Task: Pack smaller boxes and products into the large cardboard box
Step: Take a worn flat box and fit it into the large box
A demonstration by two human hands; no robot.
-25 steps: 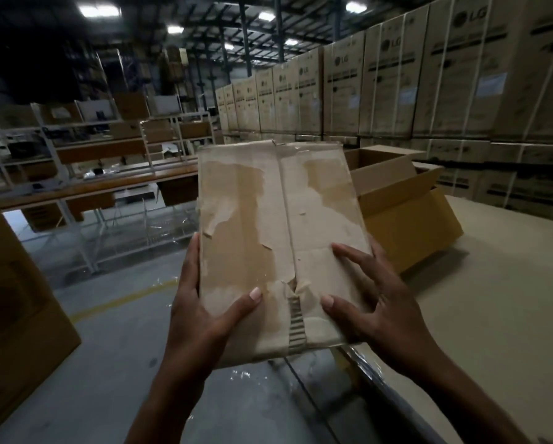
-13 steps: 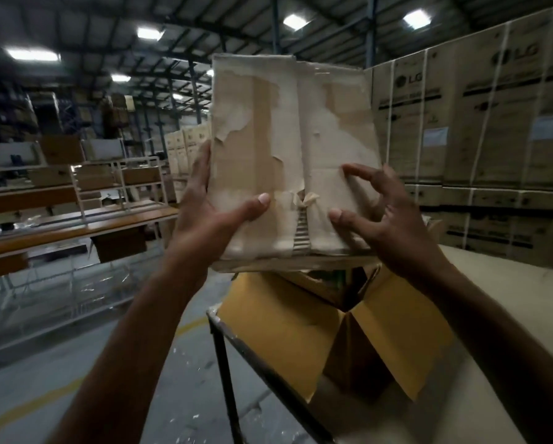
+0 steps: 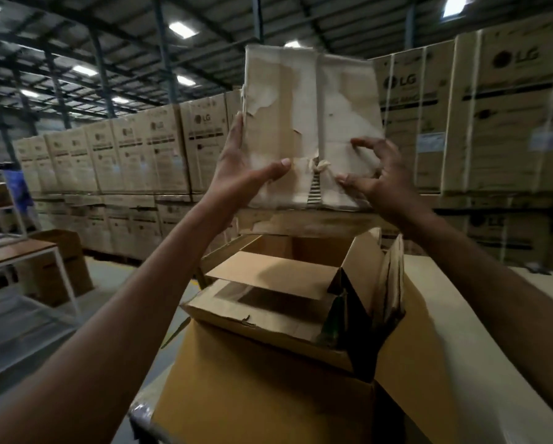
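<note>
Worn box [image 3: 313, 123], raised since a second ago, now hangs over the open large box [image 3: 268, 395]. Left hand [image 3: 236, 174] grips its edge; right hand [image 3: 384, 184] clamps its face with curled fingertips. Lowering in likely next.

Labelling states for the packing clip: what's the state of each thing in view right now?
large cardboard box: flaps open, partly filled.
worn cardboard box: held up above the large box, closed, surface paper torn.
smaller box inside: lying in the large box near the rim.
left hand: grips the worn box's left edge.
right hand: curled fingertips on its front; grip unclear.
LG cartons: stacked, strapped shut.
</note>
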